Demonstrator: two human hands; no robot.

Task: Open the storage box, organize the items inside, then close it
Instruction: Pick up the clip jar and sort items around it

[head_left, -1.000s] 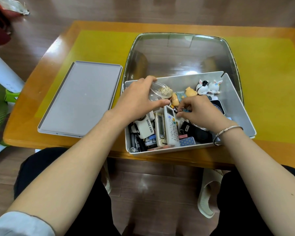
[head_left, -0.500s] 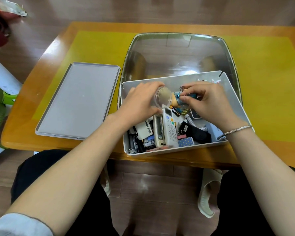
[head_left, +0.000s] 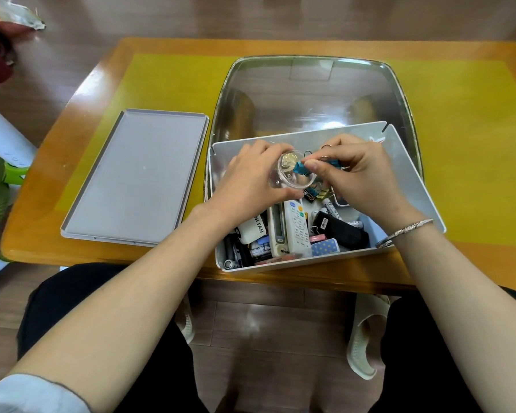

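Fingers [head_left: 310,166] of the right hand [head_left: 358,177] pinch a small blue binder clip [head_left: 299,168], thumb and forefinger pressed together on its body, right at the mouth of a clear round container [head_left: 291,174] that the left hand [head_left: 245,180] grips with its fingers curled round the wall. The container is tipped on its side so that its open mouth faces the right hand, and something gold lies against its bottom. So the relation that matters is short and sideways: the clip sits just beside the rim, touching or nearly touching it, and the opening lies to the left of the pinching fingers, roughly along the line between the two hands. The right hand is the nearer one to the clip's path; the left only has to hold the container steady. Both hands hover over the far half of the white storage box [head_left: 411,180], which stands at the near edge of the bench [head_left: 474,144], while its grey lid [head_left: 137,177] lies flat toward the bench's left edge. More binder clips [head_left: 318,192] lie loose in the box just below the hands, beside a white remote control [head_left: 297,228]. The sorting looks only partly done.
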